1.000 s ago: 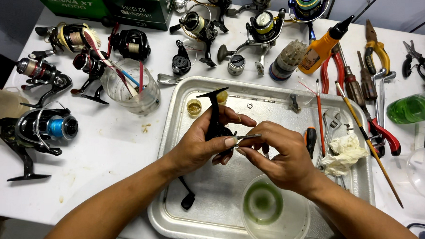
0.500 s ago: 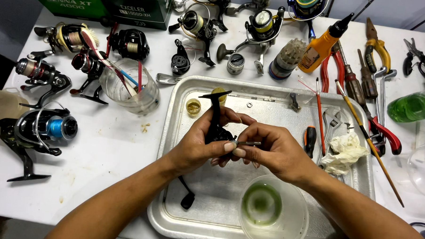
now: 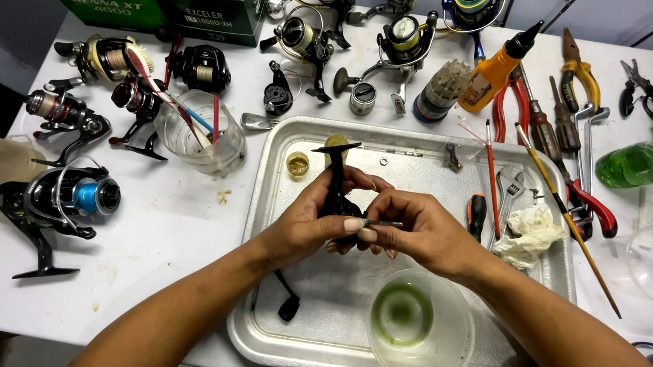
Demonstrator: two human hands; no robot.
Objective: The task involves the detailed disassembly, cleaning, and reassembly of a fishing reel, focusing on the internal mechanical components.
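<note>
Both hands were over the metal tray on the bench, left hand wrapped tight around a black reel body held upright. Right hand had its fingertips pinched on a thin metal shaft sticking out of the reel's side. Clear bowl with green liquid sat just below, spinning reel with blue line off left.

Above the metal tray, both hands cover most of the black reel body, so its lower half is hidden. The thin shaft vanishes into the right hand. The clear bowl is cut off by the bottom edge.
</note>
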